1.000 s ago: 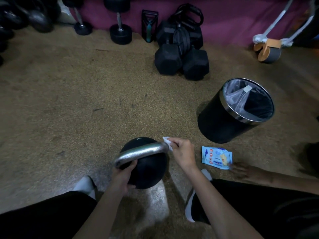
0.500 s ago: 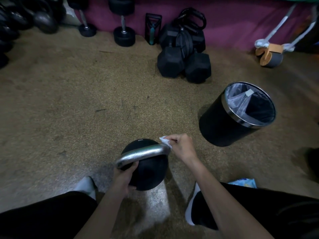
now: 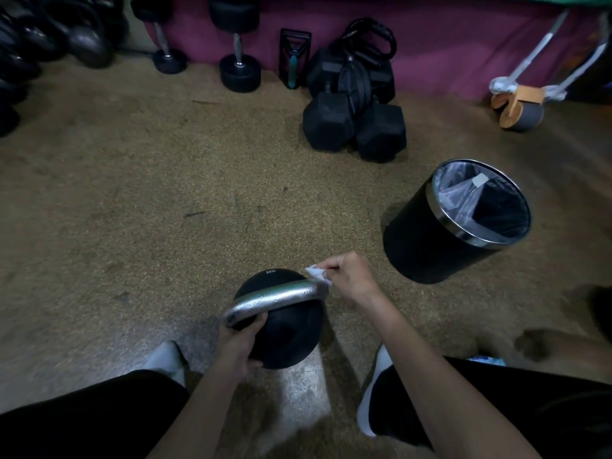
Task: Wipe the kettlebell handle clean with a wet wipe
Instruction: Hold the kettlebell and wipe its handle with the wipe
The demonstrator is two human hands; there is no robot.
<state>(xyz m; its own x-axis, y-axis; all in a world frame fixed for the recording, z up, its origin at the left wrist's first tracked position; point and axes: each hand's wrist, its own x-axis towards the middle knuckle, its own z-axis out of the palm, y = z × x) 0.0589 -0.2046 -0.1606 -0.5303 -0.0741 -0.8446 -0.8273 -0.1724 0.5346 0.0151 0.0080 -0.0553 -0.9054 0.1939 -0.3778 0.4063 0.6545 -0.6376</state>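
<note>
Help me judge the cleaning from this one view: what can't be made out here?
Head view, handle: its underside faces away, and its left end is covered by the left hand.
Head view, wet wipe: mostly bunched inside the right hand.
Head view, kettlebell: the print on top is too small to read.
Head view, blue item: mostly hidden behind the right leg.

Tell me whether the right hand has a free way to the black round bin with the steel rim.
Probably yes. The right hand, pinching the white wet wipe at the silver kettlebell handle, is near the black steel-rimmed bin; only bare floor lies between.
</note>
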